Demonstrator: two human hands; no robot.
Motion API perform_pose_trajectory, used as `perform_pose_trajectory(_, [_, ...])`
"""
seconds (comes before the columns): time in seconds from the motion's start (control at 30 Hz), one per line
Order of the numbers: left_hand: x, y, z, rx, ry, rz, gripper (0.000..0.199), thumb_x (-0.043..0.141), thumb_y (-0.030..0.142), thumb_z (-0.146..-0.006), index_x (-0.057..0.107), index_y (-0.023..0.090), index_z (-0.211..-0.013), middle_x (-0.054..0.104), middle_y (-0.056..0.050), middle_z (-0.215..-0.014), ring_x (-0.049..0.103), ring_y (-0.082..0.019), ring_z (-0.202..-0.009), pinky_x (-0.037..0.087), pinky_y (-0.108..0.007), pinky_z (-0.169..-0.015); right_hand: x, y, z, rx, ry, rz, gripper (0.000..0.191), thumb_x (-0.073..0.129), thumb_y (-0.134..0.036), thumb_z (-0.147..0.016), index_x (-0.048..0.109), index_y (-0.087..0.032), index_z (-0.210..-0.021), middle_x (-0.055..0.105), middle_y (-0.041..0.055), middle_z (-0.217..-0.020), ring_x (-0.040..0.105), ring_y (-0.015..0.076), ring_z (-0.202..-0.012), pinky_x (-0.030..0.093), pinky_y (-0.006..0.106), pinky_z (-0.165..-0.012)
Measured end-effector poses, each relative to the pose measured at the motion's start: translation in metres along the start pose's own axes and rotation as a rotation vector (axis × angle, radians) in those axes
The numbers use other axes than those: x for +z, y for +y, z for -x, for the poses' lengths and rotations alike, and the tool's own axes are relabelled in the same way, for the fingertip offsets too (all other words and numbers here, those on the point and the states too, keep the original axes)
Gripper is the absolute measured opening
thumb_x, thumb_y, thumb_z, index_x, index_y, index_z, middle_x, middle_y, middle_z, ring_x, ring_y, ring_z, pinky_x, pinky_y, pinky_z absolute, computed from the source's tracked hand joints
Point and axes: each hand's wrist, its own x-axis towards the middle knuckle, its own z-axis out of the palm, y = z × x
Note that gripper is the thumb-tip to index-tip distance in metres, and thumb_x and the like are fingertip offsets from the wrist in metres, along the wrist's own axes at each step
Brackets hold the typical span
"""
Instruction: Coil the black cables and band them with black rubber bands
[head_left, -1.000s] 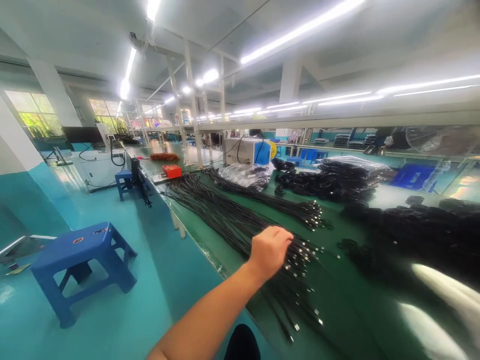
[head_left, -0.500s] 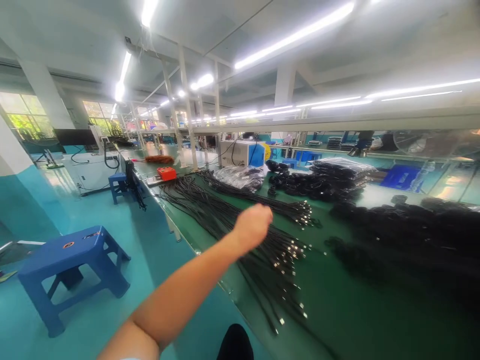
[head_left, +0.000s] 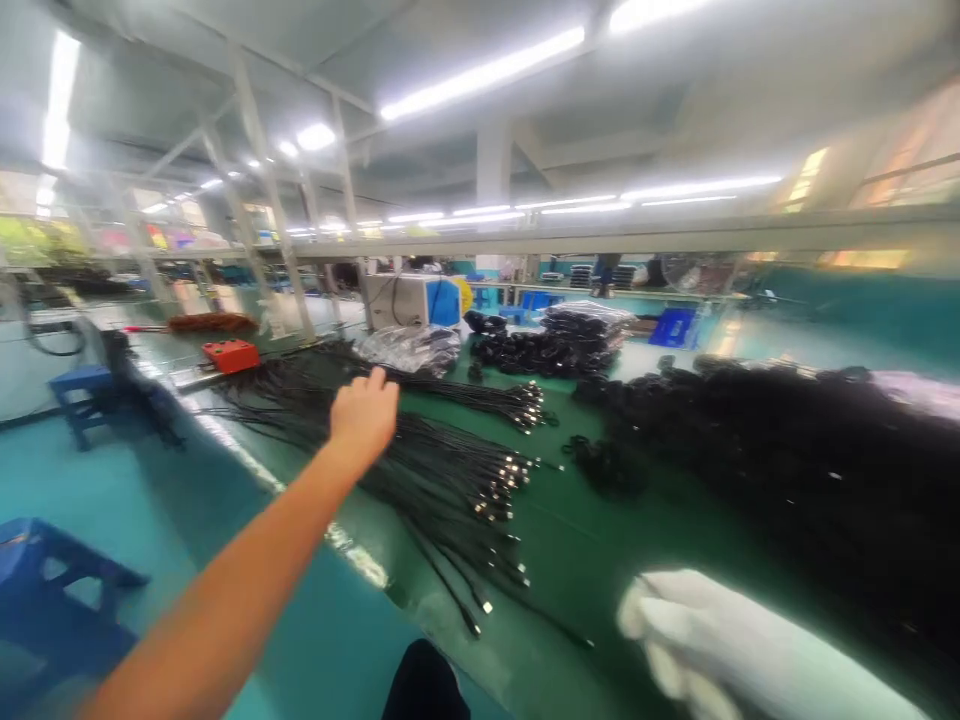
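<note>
"Two hands show now. Where are they, going by the red box (head_left: 231, 356)?"

"The left hand (head_left: 365, 412) is right of the box and nearer the wearer, at the large bundle of black cables (head_left: 431, 455). The right hand (head_left: 679, 620), white and apparently gloved, is farther right and much nearer."

"What has changed?"

"The left hand has come back along the bundle towards the red box, away from the metal-tipped plugs (head_left: 510, 470). The right hand has entered the view, which has swung rightward."

"Meaning what for the work?"

"My judgement: the left hand is now at the cables' length rather than their ends, leaving the plugs uncovered."

"Is anything gripped?"

"The left fingers are bent but blurred, the right ones curled; for neither can I tell."

"And the cables?"

"The large bundle fans rightward and nearer from beside the red box. A smaller bundle (head_left: 484, 398) also lies right of the box."
</note>
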Motion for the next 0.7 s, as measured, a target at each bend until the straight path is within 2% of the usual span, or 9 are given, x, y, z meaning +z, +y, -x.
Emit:
perform_pose_trajectory(0.03, [0.009,0.03,0.019,0.079,-0.045,0.051,0.021,0.051,0.014,-0.08,0.064,0.017,-0.096,0.062,-0.013,-0.115,0.054,-0.028,-0.106,0.037,-0.045,-0.094,0.014,-0.003,-0.007,-0.04,-0.145,-0.136,0.039,0.048,-0.05,-0.085,0.056,-0.012,-0.095,0.066,0.0087,-0.073,0.057,0.0102,-0.043,0.043,0.021,-0.045])
perform_pose_trajectory(0.07, [0.016,0.061,0.037,0.216,-0.129,0.133,0.022,0.054,0.021,-0.081,0.063,0.025,-0.101,0.064,-0.005,-0.113,0.055,-0.022,-0.107,0.034,-0.04,-0.099,0.026,-0.006,-0.015,-0.061,-0.249,-0.25,0.039,0.052,-0.049,-0.083,0.056,-0.011,-0.094,0.067,0.0112,-0.074,0.062,0.0145,-0.047,0.045,0.024,-0.046])
perform_pose_trajectory(0.1, [0.019,0.088,0.053,0.389,-0.246,0.27,0.024,0.053,0.024,-0.084,0.061,0.028,-0.107,0.063,-0.001,-0.114,0.053,-0.02,-0.109,0.029,-0.04,-0.103,0.034,-0.008,-0.023,-0.081,-0.299,-0.356,0.04,0.053,-0.048,-0.082,0.057,-0.009,-0.092,0.068,0.0131,-0.074,0.064,0.0178,-0.049,0.047,0.025,-0.047])
perform_pose_trajectory(0.13, [0.02,0.11,0.066,0.507,-0.384,0.392,0.023,0.05,0.027,-0.087,0.06,0.029,-0.108,0.065,0.001,-0.111,0.055,-0.018,-0.105,0.028,-0.039,-0.103,0.039,-0.009,-0.029,-0.094,-0.336,-0.455,0.042,0.054,-0.049,-0.081,0.057,-0.008,-0.091,0.068,0.0143,-0.073,0.066,0.0207,-0.052,0.049,0.028,-0.048])
perform_pose_trajectory(0.2, [0.02,0.138,0.077,0.521,-0.549,0.528,0.019,0.046,0.025,-0.09,0.064,0.025,-0.096,0.068,0.003,-0.094,0.059,-0.015,-0.088,0.038,-0.031,-0.091,0.042,-0.007,-0.038,-0.111,-0.393,-0.637,0.045,0.057,-0.048,-0.078,0.059,-0.006,-0.092,0.069,0.0157,-0.076,0.068,0.0256,-0.06,0.053,0.035,-0.052])
perform_pose_trajectory(0.3, [0.022,0.149,0.064,0.545,-0.654,0.603,0.017,0.05,0.022,-0.088,0.066,0.021,-0.082,0.068,0.003,-0.083,0.058,-0.013,-0.079,0.039,-0.025,-0.076,0.039,0.0,-0.042,-0.117,-0.482,-0.774,0.043,0.056,-0.041,-0.08,0.059,-0.004,-0.101,0.07,0.0184,-0.088,0.069,0.029,-0.073,0.054,0.045,-0.063])
perform_pose_trajectory(0.43, [0.028,0.154,0.036,0.689,-0.73,0.653,0.015,0.053,0.019,-0.086,0.066,0.02,-0.079,0.067,0.004,-0.081,0.057,-0.011,-0.08,0.038,-0.022,-0.076,0.037,0.006,-0.044,-0.13,-0.578,-0.83,0.041,0.056,-0.033,-0.079,0.056,-0.005,-0.109,0.067,0.0201,-0.1,0.066,0.0328,-0.091,0.054,0.046,-0.067])
perform_pose_trajectory(0.6, [0.044,0.175,0.03,0.735,-0.697,0.608,0.02,0.049,0.023,-0.089,0.066,0.021,-0.078,0.068,0.004,-0.083,0.058,-0.013,-0.082,0.037,-0.024,-0.079,0.032,0.011,-0.048,-0.177,-0.643,-0.886,0.04,0.058,-0.035,-0.078,0.058,-0.004,-0.103,0.069,0.0189,-0.091,0.068,0.0312,-0.079,0.053,0.045,-0.062])
perform_pose_trajectory(0.7, [0.067,0.175,0.04,0.617,-0.637,0.573,0.026,0.039,0.028,-0.093,0.064,0.023,-0.096,0.067,0.002,-0.095,0.059,-0.014,-0.089,0.04,-0.025,-0.079,0.018,0.009,-0.037,-0.367,-0.512,-0.93,0.038,0.059,-0.041,-0.079,0.059,-0.009,-0.099,0.07,0.0141,-0.086,0.069,0.0285,-0.072,0.053,0.045,-0.058])
